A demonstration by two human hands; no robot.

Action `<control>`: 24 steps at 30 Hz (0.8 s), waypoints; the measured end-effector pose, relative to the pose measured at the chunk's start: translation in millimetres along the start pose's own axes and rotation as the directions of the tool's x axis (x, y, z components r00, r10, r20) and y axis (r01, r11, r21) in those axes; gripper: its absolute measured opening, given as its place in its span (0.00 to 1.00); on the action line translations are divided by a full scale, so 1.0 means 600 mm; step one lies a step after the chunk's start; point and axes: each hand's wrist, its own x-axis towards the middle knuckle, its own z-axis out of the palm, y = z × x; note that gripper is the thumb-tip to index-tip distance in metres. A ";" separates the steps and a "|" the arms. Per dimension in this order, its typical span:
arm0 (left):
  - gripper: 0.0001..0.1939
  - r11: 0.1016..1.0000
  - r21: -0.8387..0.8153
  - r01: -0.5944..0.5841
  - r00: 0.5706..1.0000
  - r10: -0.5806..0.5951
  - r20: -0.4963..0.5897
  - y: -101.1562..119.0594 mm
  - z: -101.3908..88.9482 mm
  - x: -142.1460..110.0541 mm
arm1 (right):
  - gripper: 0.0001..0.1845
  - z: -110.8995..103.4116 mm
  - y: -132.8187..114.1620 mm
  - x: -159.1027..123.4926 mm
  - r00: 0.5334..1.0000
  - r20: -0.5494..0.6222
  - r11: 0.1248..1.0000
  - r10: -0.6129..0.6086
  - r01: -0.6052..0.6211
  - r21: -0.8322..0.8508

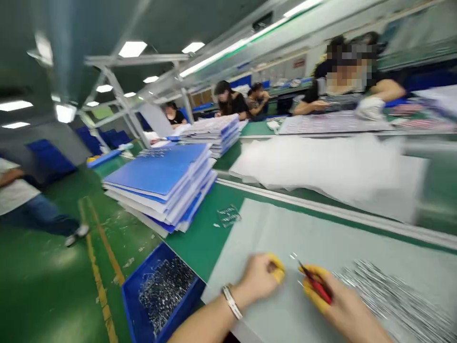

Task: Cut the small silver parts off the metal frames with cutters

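My right hand [335, 300], with yellow covers on its fingertips, is closed around small red-handled pliers [317, 285]. Their dark jaws point up and left, with a small shiny metal piece [293, 256] at the tip. To the left, my left hand [262, 276] has its yellow-covered fingers curled together above the pale sheet [282, 228]; whatever may be in them is hidden. The two hands are a short way apart. Beside my right hand lies a heap of thin shiny metal strips or wires [396, 295] on the sheet.
A blue bin [130, 305] of small metal pieces stands at lower left. Behind it rises a stack of blue and white sheets [160, 176]. A small clear plate [229, 216] lies on the green table [200, 252]. White sheeting [321, 162] lies across. Several co-workers sit opposite; a person walks at left.
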 end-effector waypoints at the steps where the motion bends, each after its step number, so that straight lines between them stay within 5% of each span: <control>1: 0.05 1.000 0.015 -0.016 1.000 0.016 -0.003 -0.005 -0.011 -0.003 | 0.16 -0.015 -0.018 -0.002 0.993 0.117 0.999 0.026 -0.029 0.018; 7: 0.08 0.968 0.129 -0.215 0.973 0.202 0.108 -0.063 -0.034 0.021 | 0.12 -0.067 -0.049 -0.007 0.956 0.230 0.982 0.183 -0.168 -0.086; 11: 0.09 0.814 0.390 -0.431 0.902 0.399 0.164 -0.052 -0.015 0.043 | 0.11 -0.065 -0.047 -0.019 0.951 0.240 0.978 0.198 -0.174 -0.117; 18: 0.06 0.747 0.517 -0.417 0.907 0.382 0.179 -0.020 0.042 0.121 | 0.14 -0.045 -0.051 -0.034 0.956 0.259 0.965 0.136 -0.069 -0.252; 24: 0.05 0.715 0.560 -0.418 0.908 0.350 0.232 -0.008 0.049 0.105 | 0.14 -0.011 -0.022 -0.057 0.980 0.197 0.951 -0.033 0.091 -0.295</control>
